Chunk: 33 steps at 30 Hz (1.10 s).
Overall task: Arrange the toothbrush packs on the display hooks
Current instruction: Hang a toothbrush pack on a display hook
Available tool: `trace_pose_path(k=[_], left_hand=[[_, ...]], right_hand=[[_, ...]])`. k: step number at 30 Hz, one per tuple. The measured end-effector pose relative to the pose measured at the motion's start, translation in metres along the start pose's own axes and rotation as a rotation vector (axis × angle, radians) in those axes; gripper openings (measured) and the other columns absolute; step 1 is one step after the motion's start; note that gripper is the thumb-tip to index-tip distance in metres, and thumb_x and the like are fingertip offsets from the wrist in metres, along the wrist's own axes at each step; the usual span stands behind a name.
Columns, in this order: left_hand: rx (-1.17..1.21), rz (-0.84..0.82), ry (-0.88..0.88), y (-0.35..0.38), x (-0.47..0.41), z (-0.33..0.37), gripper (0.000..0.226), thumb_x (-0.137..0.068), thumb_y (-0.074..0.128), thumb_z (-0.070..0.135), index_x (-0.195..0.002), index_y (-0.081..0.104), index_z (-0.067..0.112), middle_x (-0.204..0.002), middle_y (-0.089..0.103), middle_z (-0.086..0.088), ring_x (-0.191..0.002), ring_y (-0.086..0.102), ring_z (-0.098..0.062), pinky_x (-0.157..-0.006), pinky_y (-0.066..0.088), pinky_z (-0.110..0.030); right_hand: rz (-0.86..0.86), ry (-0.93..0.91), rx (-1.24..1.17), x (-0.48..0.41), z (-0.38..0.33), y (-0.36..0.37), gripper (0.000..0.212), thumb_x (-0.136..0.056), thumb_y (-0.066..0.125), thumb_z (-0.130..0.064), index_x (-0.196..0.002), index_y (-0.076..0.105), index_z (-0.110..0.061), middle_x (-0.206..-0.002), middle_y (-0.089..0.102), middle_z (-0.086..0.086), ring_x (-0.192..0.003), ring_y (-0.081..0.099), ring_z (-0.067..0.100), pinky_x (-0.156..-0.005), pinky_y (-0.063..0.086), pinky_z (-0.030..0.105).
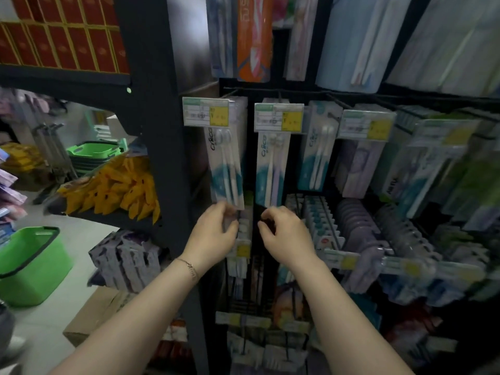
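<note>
Toothbrush packs hang in rows on black display hooks [281,93] behind yellow and white price tags. My left hand [213,234] is under the leftmost hanging stack of white and teal toothbrush packs [227,163]. Its fingers pinch a clear pack edge [234,215] at the bottom of that stack, just above the lower row of packs [243,231]. My right hand [286,234] is beside it, below the second stack of packs [272,169]. Its fingers are curled, thumb apart from them, and nothing shows between them.
More packs [359,163] fill the hooks to the right, with a lower row of hooks [365,234] below them. A black shelf post [162,158] stands to the left. Beyond it are yellow packets [116,190], green baskets [29,266] and a cardboard box [94,315] on the floor.
</note>
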State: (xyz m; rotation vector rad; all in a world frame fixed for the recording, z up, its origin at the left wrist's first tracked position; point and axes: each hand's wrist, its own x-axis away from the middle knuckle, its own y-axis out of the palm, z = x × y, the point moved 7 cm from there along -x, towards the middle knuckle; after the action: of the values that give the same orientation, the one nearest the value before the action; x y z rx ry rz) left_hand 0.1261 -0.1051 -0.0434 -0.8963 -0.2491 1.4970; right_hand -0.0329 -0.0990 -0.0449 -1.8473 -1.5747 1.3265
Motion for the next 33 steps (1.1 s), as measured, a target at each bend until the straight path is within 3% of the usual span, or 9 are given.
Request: trace_pose_path(k=[3,7,14,16,21,25,33], left_hand=[[-0.074,-0.034,0.022,0.01,0.016,0.0,0.017,-0.092,0.056,0.025,-0.108,0.054,0.019,-0.108,0.057,0.004,-0.102,0.056,-0.013,-0.087,0.05,-0.035],[-0.252,-0.065,0.095,0.022,0.042,0.006,0.015,-0.092,0.053,0.027,-0.105,0.051,0.02,-0.1,0.055,0.002,-0.096,0.055,-0.021,-0.08,0.05,-0.043],[-0.416,-0.124,0.169,0.053,0.09,-0.007,0.017,-0.094,0.049,0.028,-0.109,0.05,0.02,-0.095,0.051,0.005,-0.093,0.054,-0.021,-0.068,0.04,-0.034],[-0.442,-0.157,0.14,0.06,0.1,-0.02,0.018,-0.094,0.048,0.03,-0.11,0.051,0.021,-0.098,0.053,0.004,-0.093,0.054,-0.02,-0.071,0.043,-0.036],[-0.451,-0.21,0.043,0.07,0.116,-0.054,0.02,-0.094,0.047,0.029,-0.111,0.051,0.019,-0.101,0.054,0.001,-0.095,0.055,-0.022,-0.076,0.045,-0.038],[-0.47,-0.257,-0.025,0.076,0.114,-0.077,0.021,-0.094,0.047,0.029,-0.112,0.05,0.018,-0.105,0.055,0.0,-0.099,0.054,-0.024,-0.08,0.045,-0.039],[-0.459,-0.286,-0.12,0.088,0.077,-0.108,0.024,-0.093,0.049,0.027,-0.114,0.051,0.015,-0.105,0.055,-0.004,-0.097,0.055,-0.027,-0.079,0.048,-0.042]], right_hand=[[-0.014,0.026,0.093,0.022,0.009,-0.006,0.024,-0.096,0.052,-0.032,-0.112,0.06,-0.017,-0.106,0.06,0.002,-0.101,0.055,0.022,-0.084,0.049,0.04],[-0.042,0.059,0.145,0.053,0.023,-0.009,0.023,-0.096,0.05,-0.032,-0.112,0.058,-0.017,-0.109,0.059,0.002,-0.105,0.053,0.023,-0.088,0.046,0.039],[-0.111,0.124,0.133,0.106,0.041,0.009,0.025,-0.098,0.047,-0.032,-0.119,0.053,-0.02,-0.102,0.053,-0.002,-0.101,0.053,0.021,-0.077,0.042,0.034],[-0.136,0.142,0.116,0.117,0.044,0.021,0.026,-0.098,0.047,-0.033,-0.121,0.052,-0.021,-0.098,0.05,-0.005,-0.099,0.053,0.02,-0.075,0.042,0.033],[-0.19,0.184,0.062,0.13,0.052,0.053,0.029,-0.097,0.05,-0.03,-0.123,0.053,-0.021,-0.111,0.058,0.001,-0.101,0.057,0.021,-0.084,0.05,0.04],[-0.219,0.203,0.074,0.127,0.057,0.08,0.026,-0.096,0.051,-0.029,-0.12,0.053,-0.02,-0.107,0.058,0.002,-0.098,0.057,0.022,-0.08,0.05,0.04],[-0.264,0.165,0.098,0.09,0.073,0.126,0.035,-0.095,0.049,-0.025,-0.128,0.051,-0.015,-0.117,0.058,0.008,-0.108,0.056,0.028,-0.081,0.05,0.04]])
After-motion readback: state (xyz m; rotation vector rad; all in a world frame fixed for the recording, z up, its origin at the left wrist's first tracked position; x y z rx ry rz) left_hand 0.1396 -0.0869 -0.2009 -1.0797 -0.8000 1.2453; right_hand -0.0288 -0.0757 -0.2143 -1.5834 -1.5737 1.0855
